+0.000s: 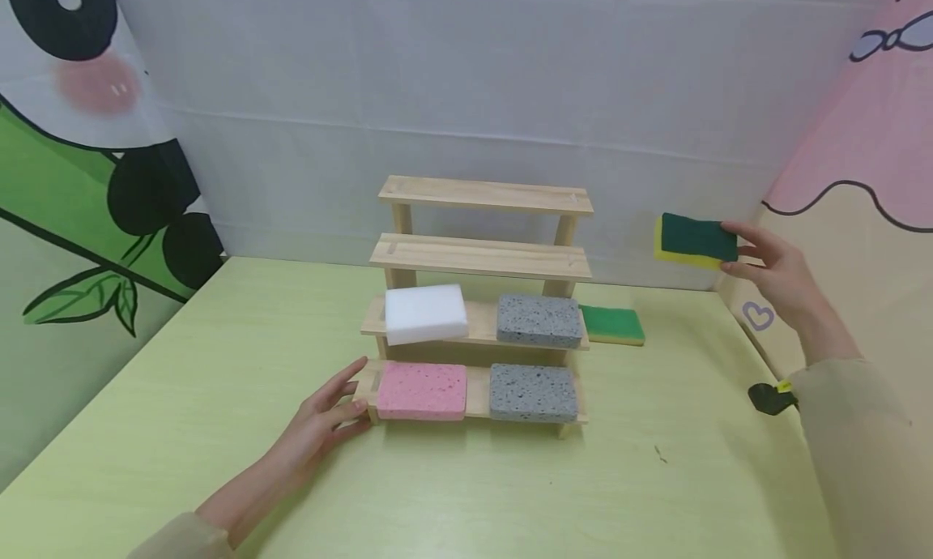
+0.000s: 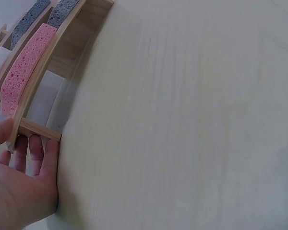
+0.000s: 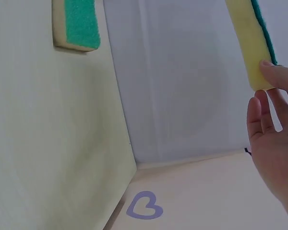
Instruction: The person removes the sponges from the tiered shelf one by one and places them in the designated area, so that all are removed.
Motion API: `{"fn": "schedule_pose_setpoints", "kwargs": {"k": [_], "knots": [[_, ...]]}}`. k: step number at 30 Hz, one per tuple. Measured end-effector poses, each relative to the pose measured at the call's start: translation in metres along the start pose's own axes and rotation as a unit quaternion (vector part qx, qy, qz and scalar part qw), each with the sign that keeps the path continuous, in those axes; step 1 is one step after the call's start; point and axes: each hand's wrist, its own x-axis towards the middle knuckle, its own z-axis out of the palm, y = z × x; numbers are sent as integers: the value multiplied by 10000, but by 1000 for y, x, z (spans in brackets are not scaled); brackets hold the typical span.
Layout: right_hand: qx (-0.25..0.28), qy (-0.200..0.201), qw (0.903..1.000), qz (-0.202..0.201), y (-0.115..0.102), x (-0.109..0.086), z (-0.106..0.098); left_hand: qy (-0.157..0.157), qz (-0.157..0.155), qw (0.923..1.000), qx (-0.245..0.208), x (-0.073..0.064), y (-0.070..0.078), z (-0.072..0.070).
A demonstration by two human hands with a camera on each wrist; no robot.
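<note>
A sponge (image 1: 698, 240) with a dark green scouring side and a yellow body is up in the air at the right. My right hand (image 1: 776, 271) pinches its right end between thumb and fingers. At the lowest step of a four-step wooden rack (image 1: 477, 256), my left hand (image 1: 317, 417) holds the left end, thumb above and fingers by the leg (image 2: 41, 129). That step bears a pink sponge (image 1: 422, 391) and a grey speckled sponge (image 1: 533, 393). One step higher lie a white sponge block (image 1: 426, 313) and another grey sponge (image 1: 539, 320).
A green-and-yellow sponge (image 1: 614, 325) lies on the table (image 1: 466, 494) just right of the rack, partly behind it. The rack's top two steps are bare. A pale cloth (image 1: 496, 73) closes off the back, and printed panels stand at both sides. A small black object (image 1: 769, 398) sits near the right sleeve.
</note>
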Motion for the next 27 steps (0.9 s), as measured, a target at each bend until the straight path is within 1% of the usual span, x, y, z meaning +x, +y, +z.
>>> {"fn": "schedule_pose_setpoints", "kwargs": {"k": [5, 10, 13, 20, 22, 27], "knots": [[-109, -119, 9994, 297, 17, 0, 3, 31, -40, 10000, -6, 1, 0, 0], [-97, -261, 9979, 581, 26, -2, 9, 48, -64, 10000, 0, 1, 1, 1], [-64, -322, 9971, 680, 33, -2, 11, 61, -63, 10000, 10, 0, 1, 1], [-291, -436, 9969, 591, 57, -2, 17, 76, -53, 10000, 5, 1, 0, 0], [-236, -475, 9969, 587, 63, -3, 19, 91, -86, 9999, 2, 1, -1, 0], [-229, -600, 9952, 739, 75, -8, 20, 104, -119, 9999, 7, 1, -2, 1]]}}
